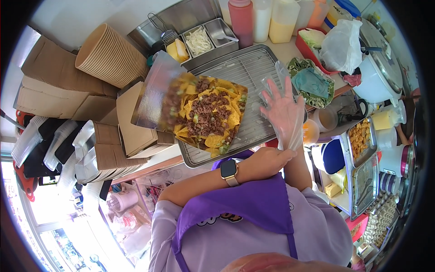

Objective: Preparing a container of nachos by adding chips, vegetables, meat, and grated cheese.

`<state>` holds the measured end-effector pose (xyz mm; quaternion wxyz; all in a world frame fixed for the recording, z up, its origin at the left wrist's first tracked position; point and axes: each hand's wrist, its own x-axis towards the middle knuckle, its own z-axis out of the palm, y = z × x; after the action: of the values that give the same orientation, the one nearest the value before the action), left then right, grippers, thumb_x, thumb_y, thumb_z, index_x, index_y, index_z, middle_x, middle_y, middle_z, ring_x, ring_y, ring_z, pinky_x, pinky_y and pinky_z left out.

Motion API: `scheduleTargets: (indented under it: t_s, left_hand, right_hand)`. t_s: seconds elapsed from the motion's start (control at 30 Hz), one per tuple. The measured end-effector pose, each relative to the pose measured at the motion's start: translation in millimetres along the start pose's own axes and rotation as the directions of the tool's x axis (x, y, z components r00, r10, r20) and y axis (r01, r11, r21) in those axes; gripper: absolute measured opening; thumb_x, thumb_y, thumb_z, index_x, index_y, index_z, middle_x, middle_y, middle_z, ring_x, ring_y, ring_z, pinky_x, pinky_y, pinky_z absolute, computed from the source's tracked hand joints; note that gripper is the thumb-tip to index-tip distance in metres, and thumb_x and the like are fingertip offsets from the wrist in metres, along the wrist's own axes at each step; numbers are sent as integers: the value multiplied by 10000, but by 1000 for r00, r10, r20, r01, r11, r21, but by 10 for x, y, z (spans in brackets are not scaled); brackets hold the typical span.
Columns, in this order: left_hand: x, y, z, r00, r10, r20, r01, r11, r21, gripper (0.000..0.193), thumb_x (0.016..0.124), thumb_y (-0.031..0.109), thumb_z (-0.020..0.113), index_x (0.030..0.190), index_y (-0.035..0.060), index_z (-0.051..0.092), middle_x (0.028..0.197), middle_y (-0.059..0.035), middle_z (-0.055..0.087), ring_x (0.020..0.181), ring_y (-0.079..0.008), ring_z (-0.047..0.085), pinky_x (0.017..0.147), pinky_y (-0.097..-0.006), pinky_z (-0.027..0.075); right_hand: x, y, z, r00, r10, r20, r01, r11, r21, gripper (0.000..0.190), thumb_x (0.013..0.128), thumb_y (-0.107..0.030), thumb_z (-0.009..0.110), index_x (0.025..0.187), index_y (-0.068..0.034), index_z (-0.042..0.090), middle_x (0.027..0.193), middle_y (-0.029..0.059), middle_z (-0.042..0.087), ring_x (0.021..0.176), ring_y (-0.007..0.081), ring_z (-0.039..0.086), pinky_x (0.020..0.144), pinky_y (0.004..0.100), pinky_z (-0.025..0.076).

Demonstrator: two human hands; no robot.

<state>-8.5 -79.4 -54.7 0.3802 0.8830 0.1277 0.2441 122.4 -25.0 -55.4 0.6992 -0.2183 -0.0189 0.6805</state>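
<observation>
My right hand (283, 105) is raised with its fingers spread inside a clear disposable plastic glove. My left hand (268, 159), bare and with a watch on the wrist, pinches the cuff of that glove at the right wrist. Beside them a foil-lined paper or foil container (149, 102) of tortilla chips (232, 119) topped with ground meat (207, 115) and green bits rests on a wire rack in a metal tray (253, 71). Behind it, metal inserts hold shredded white cheese or vegetable (198, 40), a yellow block (176, 51) and a small grater (170, 35).
Squeeze bottles (241, 20) line the back. A red bin (307, 47) with lettuce, a folded green cloth (312, 81) and a white cooker (377, 78) stand right. Stacked paper tubs (108, 54), cardboard boxes (57, 78) and plastic lids or cups (29, 139) crowd the left.
</observation>
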Motion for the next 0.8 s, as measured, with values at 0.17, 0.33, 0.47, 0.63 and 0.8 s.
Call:
scheduleTargets:
  t_s: [0.17, 0.33, 0.47, 0.63, 0.8]
  left_hand:
    - [-62, 102, -364, 994, -106, 41, 108, 992, -57, 375, 824, 67, 566, 1188, 57, 480, 886, -160, 597, 785, -277, 613, 687, -349, 499]
    - [-711, 204, -915, 877, -471, 101, 473, 806, -355, 367, 877, 79, 521, 1233, 17, 459, 1017, -147, 599, 940, -234, 600, 826, -307, 465]
    - [-1420, 444, -1101, 723, -690, -36, 568, 624, -537, 318, 892, 55, 497, 1201, -20, 473, 1035, -133, 610, 973, -211, 588, 874, -308, 446]
    - [-2139, 887, -1009, 501, -733, -461, 274, 640, -718, 257, 879, 26, 477, 1124, -54, 471, 974, -176, 608, 924, -240, 596, 848, -349, 458]
    - [-2548, 1105, -874, 102, -729, -677, 282, 673, -683, 340, 874, 179, 551, 1116, -49, 477, 918, -146, 608, 812, -212, 597, 746, -310, 480]
  right_hand:
    - [208, -84, 480, 980, -171, 104, 199, 873, -446, 719, 873, -635, 161, 1421, -173, 215, 1409, 103, 332, 1298, 273, 246, 1054, 478, 66]
    - [855, -208, 1067, 860, -279, 426, 492, 673, -552, 529, 878, -372, 487, 1328, -108, 399, 1214, 85, 527, 1059, 176, 479, 930, 315, 317]
    - [1396, -177, 1502, 810, -235, 537, 584, 402, -705, 351, 840, -235, 574, 1163, -100, 583, 1042, 80, 616, 916, 173, 562, 821, 263, 402]
    - [1913, 388, 2023, 571, -38, 820, 765, -335, -549, 331, 844, -294, 549, 1126, -128, 601, 967, 135, 634, 973, 292, 567, 861, 358, 424]
    - [2405, 1085, 2210, 634, 631, 447, 737, -669, -102, 502, 730, -393, 649, 1121, -84, 590, 1086, 151, 600, 1060, 314, 537, 905, 374, 424]
